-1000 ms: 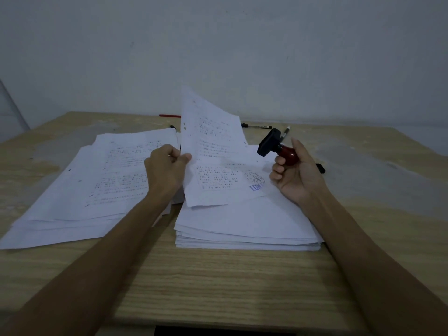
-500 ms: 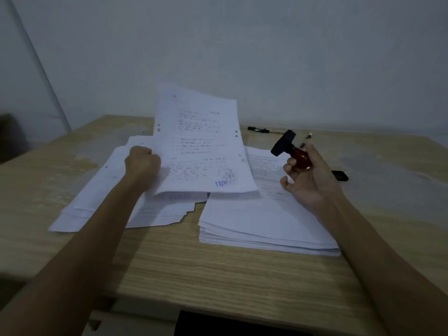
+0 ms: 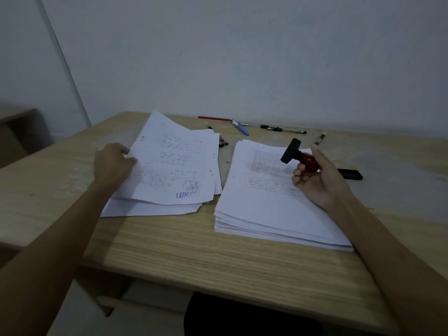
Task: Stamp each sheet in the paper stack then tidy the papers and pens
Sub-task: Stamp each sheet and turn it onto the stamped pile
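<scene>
Left hand (image 3: 112, 163) pinches stamped sheet (image 3: 174, 166) atop loose left pile (image 3: 150, 207) | right hand (image 3: 317, 180) grips red-handled stamp (image 3: 299, 157) above neat right stack (image 3: 266, 214) | pens (image 3: 242, 128) lie along wooden table (image 3: 218, 258) far edge

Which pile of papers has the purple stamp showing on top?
The left pile, under the left hand. The right pile's top sheet shows only text.

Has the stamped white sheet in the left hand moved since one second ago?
Yes. The stamped white sheet went left, away from the thick white paper stack, onto the loose left pile.
</scene>
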